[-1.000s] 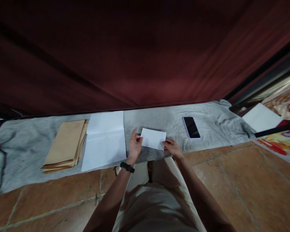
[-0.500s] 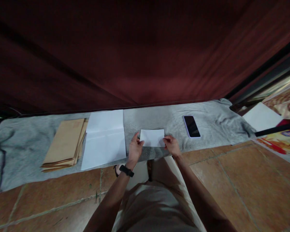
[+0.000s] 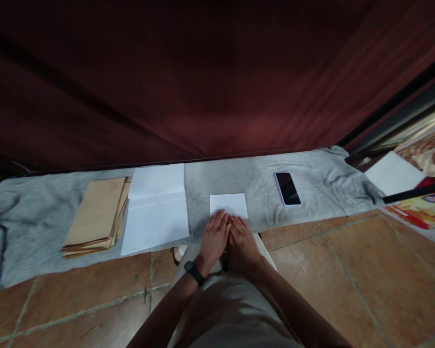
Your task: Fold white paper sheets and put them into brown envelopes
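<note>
White folded paper [image 3: 228, 204] under both hands' fingers [image 3: 223, 218].

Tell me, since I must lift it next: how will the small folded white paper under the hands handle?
The folded paper looks thin and flat, so probably light and floppy. Lying flush on the grey cloth, its edges may be hard to catch. Both hands press its near edge, perhaps creasing it.

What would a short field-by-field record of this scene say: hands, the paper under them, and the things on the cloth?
left hand: flat, fingertips pressing the near edge of the folded white paper
right hand: flat beside the left, also on that edge
grey cloth: spread on the tiled floor, under everything
white sheets: left of the folded paper
brown envelopes: stacked, further left
phone: screen dark, to the right
</note>
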Motion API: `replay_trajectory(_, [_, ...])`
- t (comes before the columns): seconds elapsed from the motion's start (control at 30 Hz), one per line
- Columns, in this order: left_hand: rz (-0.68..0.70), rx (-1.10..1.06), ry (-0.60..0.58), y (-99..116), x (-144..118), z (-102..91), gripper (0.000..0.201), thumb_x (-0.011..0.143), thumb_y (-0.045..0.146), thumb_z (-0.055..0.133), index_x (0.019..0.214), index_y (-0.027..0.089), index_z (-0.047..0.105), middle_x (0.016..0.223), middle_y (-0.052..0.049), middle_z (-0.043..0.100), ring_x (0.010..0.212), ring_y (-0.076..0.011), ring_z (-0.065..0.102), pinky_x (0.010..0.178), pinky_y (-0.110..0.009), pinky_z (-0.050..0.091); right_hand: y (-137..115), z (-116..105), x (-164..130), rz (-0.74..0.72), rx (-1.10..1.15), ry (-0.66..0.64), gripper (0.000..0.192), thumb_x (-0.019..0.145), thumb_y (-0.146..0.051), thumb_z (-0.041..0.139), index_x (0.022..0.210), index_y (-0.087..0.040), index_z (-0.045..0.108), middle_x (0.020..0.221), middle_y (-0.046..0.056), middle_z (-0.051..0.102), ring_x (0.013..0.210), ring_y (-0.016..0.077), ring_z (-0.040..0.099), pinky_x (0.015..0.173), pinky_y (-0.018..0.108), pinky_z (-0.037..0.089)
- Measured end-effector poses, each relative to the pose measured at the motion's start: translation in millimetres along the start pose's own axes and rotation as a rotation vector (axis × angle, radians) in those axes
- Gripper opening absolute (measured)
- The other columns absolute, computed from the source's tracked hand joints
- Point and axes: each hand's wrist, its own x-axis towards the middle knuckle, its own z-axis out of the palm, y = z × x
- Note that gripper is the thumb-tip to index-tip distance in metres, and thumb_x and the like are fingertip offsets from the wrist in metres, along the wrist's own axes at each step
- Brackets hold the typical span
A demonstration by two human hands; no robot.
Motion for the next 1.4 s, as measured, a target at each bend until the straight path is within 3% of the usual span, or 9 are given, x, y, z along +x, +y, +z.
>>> replay_trajectory(0.13, [0.046,0.146,-0.089,1,-20,5.9,0.055,0.101,0.039,0.046,0.151,0.016,0.045,0.155,-0.015,0.049,0.148,-0.0277,0.04,0.124,-0.048,0.031,-5,0,-10,0.005,-0.034,-0.061,0.072,0.093,-0.029,0.053,0.159,-0.009,0.031,0.159,0.017,0.042,0.148,0.031,0.037,0.124,0.053,0.029])
replay_trajectory(0.33, [0.05,0.313,-0.091,-7,-33,1.4,0.059,0.102,0.04,0.043,0.152,0.01,0.043,0.158,-0.018,0.044,0.15,-0.0288,0.037,0.125,-0.049,0.028,16,-8,-11,0.056,-0.114,-0.04,0.054,0.102,-0.02,0.041,0.155,-0.014,0.041,0.157,0.012,0.048,0.147,0.0247,0.042,0.124,0.048,0.03])
replay_trajectory(0.6, [0.038,0.48,-0.044,-8,-37,-8.7,0.055,0.103,0.04,0.042,0.146,0.007,0.051,0.153,-0.018,0.05,0.144,-0.0305,0.046,0.121,-0.05,0.035,42,-18,-26,0.123,-0.125,0.064,0.048,0.107,-0.027,0.038,0.154,-0.018,0.043,0.153,0.011,0.053,0.144,0.0234,0.047,0.122,0.048,0.033])
replay_trajectory(0.77, [0.084,0.482,-0.014,-4,-20,-9.5,0.05,0.104,0.033,0.038,0.143,0.006,0.054,0.151,-0.018,0.053,0.146,-0.0289,0.043,0.124,-0.05,0.032,44,-22,-18,0.136,-0.087,0.091,0.047,0.107,-0.029,0.039,0.152,-0.017,0.046,0.152,0.011,0.053,0.145,0.0239,0.046,0.123,0.049,0.033])
replay_trajectory(1.07, [0.114,0.4,-0.093,-12,47,19.6,0.055,0.1,0.02,0.034,0.152,0.001,0.039,0.16,-0.02,0.041,0.153,-0.0278,0.03,0.124,-0.048,0.033,38,-7,51,0.12,-0.052,0.047,0.049,0.108,-0.036,0.035,0.149,-0.013,0.051,0.153,0.012,0.053,0.145,0.0254,0.045,0.124,0.047,0.03])
replay_trajectory(1.23, [0.083,0.412,-0.077,-23,48,24.8,0.057,0.1,0.021,0.035,0.154,0.001,0.036,0.162,-0.02,0.036,0.154,-0.0282,0.026,0.125,-0.049,0.028,48,3,57,0.136,-0.096,0.012,0.049,0.108,-0.036,0.037,0.15,-0.015,0.05,0.157,0.012,0.047,0.148,0.0266,0.04,0.123,0.049,0.029])
replay_trajectory(1.4, [0.026,0.431,-0.022,-31,39,18.6,0.059,0.102,0.028,0.036,0.155,0.003,0.034,0.162,-0.02,0.035,0.155,-0.0279,0.026,0.125,-0.05,0.027,64,-2,52,0.181,-0.156,-0.006,0.051,0.107,-0.035,0.037,0.154,-0.017,0.043,0.161,0.012,0.041,0.15,0.0258,0.037,0.123,0.047,0.026])
